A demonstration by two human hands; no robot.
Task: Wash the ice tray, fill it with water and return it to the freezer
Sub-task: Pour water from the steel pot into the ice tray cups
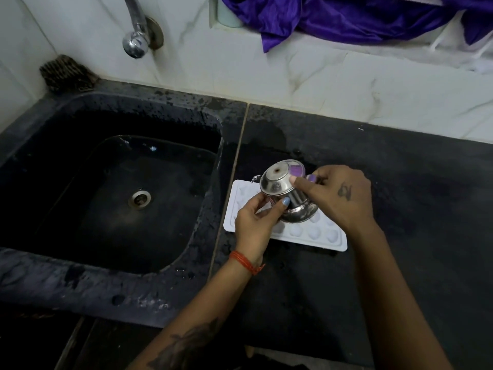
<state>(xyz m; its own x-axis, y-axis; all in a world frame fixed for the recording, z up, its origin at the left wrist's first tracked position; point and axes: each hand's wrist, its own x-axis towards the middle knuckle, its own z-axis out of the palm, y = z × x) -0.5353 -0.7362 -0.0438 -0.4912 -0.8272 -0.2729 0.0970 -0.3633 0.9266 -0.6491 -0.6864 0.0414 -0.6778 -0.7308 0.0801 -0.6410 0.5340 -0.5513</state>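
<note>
**Steel pot tipped over white ice tray beside the sink**

A small, rounded, shiny steel pot (282, 193) is gripped by both hands above the tray. The left hand (253, 220) is closed on the pot's lower near side, its thumb pressed against the metal, while the fingers of the right hand (338, 198) are pressed against the upper right side near the base. The pot is held steeply tilted, its round base turned up and toward the camera and its mouth turned down toward the tray. Whether water is running out cannot be told.

The flat white plastic ice tray (314, 236), with rows of rounded cells, is laid on the dark stone counter (400, 209), just right of the black stone sink (106, 182). Its middle is hidden by the pot and hands. Wet patches are seen on the counter behind the tray.

A chrome tap (136, 36) is mounted on the white marble wall above the sink, and a dark scrubbing brush (64, 73) is propped in the corner. A purple satin cloth (346, 20) is draped on the ledge above. A red thread band (248, 263) is worn on the left wrist.
</note>
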